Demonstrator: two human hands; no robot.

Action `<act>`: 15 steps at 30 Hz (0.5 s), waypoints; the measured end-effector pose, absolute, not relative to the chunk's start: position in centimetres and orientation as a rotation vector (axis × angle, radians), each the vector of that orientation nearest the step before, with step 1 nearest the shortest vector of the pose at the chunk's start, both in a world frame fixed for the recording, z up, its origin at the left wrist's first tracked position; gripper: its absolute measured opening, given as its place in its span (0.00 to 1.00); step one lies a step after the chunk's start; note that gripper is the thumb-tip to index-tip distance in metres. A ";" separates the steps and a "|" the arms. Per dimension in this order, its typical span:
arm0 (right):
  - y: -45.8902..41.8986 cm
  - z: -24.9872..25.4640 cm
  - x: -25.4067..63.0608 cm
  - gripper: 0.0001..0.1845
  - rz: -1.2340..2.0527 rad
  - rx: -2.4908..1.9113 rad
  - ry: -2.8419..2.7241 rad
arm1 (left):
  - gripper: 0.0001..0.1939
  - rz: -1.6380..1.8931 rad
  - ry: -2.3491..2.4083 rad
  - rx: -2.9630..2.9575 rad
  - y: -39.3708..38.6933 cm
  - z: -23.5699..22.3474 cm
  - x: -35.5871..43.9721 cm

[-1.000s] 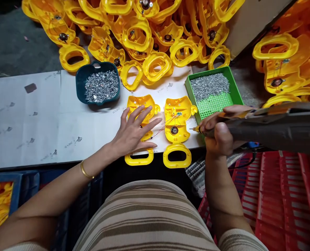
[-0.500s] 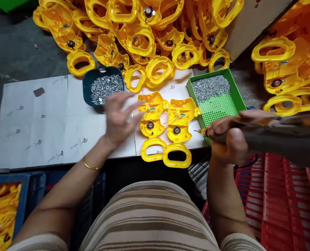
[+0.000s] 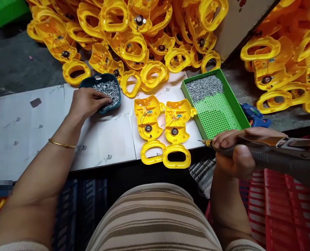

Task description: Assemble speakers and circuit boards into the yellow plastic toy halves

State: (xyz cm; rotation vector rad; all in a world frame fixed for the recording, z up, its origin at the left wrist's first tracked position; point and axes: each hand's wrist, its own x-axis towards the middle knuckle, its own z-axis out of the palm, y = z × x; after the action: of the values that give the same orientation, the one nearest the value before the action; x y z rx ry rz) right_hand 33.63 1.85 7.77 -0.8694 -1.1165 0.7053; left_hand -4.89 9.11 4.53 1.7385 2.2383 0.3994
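Note:
My left hand (image 3: 88, 101) reaches into a dark teal bin (image 3: 119, 101), its fingertips pinched together down at a heap of small metal parts (image 3: 109, 89). Whatever sits between those fingertips is too small to make out. My right hand (image 3: 230, 150) is wrapped round a dark electric screwdriver (image 3: 270, 155), whose thin bit points left. Between the hands, two yellow plastic shells (image 3: 147, 116) lie side by side, open face up. Each has a round speaker (image 3: 174, 131), a small circuit board, thin wires and a ring-shaped handle (image 3: 177, 157) jutting past the table's front edge.
A green perforated tray (image 3: 217, 111) of silvery screws (image 3: 204, 87) stands right of the shells. Behind it rises a heap of yellow shells (image 3: 134, 45), with more at right. A blue tool (image 3: 255, 115) lies beside the tray. Red crates (image 3: 282, 212) stand low right.
My left hand has moved left from beside the shells into the teal bin, its fingers closing. My right hand still grips the screwdriver, now slightly lower in view. The camera view has shifted a little.

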 end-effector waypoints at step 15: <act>1.7 6.9 34.3 0.19 0.837 -0.900 -1.117 | 0.07 1.050 2.208 1.914 9.6 2.1 -6.9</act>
State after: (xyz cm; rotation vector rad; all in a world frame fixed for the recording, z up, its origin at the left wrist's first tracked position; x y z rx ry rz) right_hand 34.28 1.66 6.93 -0.9004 -1.1172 0.8371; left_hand -6.95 9.60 2.06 1.9141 2.2079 1.0497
